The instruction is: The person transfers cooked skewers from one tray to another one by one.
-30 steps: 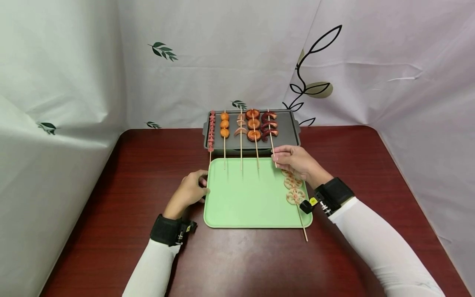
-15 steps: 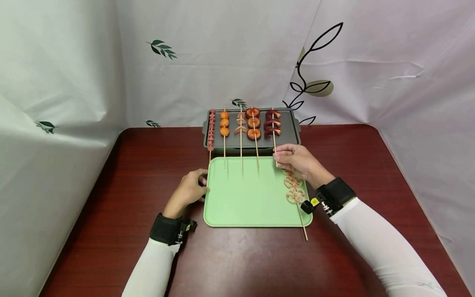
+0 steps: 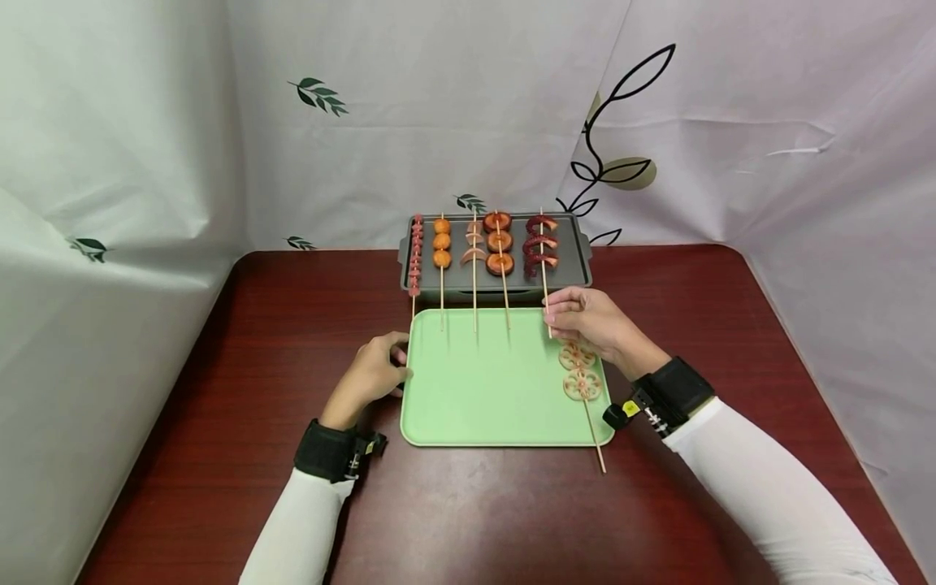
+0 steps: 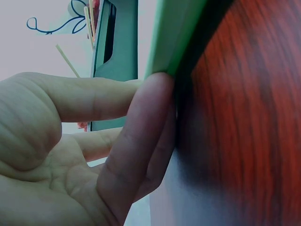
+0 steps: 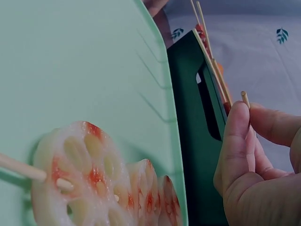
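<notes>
My right hand [image 3: 595, 323] pinches the lower end of an octopus skewer [image 3: 542, 242] between thumb and fingers. Its dark red curled pieces lie over the right part of the dark grey grill plate [image 3: 574, 252]. In the right wrist view, the stick's tip [image 5: 244, 96] pokes out above the fingertips. At the left edge of the light green tray [image 3: 475, 390], my left hand [image 3: 373, 372] holds the rim, the thumb and a finger meeting there in the left wrist view. Beneath my right hand, a lotus root skewer [image 3: 582, 384] lies along the tray's right side, its far end hidden.
Left of the octopus skewer, other skewers lie across the plate: mushroom-like rounds [image 3: 500, 241], pale pink slices [image 3: 474, 256], orange balls [image 3: 442, 240] and small pink pieces [image 3: 415, 256]. Their sticks overhang the tray's far edge. A white curtain [image 3: 439, 106] stands behind the dark red table [image 3: 292, 309].
The octopus skewer has shifted right on the plate, away from the mushroom-like one, and now lies straighter. My right hand has moved slightly right and nearer to me. The left hand stays put.
</notes>
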Action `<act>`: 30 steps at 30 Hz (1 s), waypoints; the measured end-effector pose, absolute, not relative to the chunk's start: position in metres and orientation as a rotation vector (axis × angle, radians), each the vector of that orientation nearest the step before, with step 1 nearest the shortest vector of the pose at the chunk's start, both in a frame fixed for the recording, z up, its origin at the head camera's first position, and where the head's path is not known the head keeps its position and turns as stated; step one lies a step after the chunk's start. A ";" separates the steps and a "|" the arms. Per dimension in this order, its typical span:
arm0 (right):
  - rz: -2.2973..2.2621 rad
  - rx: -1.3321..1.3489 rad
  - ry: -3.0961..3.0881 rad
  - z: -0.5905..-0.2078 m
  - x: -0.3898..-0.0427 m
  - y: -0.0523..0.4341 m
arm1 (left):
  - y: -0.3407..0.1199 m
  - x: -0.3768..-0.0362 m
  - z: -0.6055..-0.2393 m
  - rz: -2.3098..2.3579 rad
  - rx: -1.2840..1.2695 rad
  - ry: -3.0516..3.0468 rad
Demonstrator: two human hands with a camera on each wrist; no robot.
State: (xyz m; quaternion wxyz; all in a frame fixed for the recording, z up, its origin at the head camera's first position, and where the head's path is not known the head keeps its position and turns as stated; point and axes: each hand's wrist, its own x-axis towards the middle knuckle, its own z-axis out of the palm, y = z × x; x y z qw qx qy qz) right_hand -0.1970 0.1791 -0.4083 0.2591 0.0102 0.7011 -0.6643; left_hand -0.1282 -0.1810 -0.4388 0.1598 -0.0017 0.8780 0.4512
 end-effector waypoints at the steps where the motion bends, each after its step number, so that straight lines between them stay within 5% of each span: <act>1: -1.784 0.018 1.917 -0.408 -0.196 0.179 | -0.181 -0.128 -0.439 1.291 -0.007 2.509; 30: -1.552 -0.134 2.003 -0.403 -0.154 0.188 | -0.180 -0.128 -0.437 1.282 0.001 2.505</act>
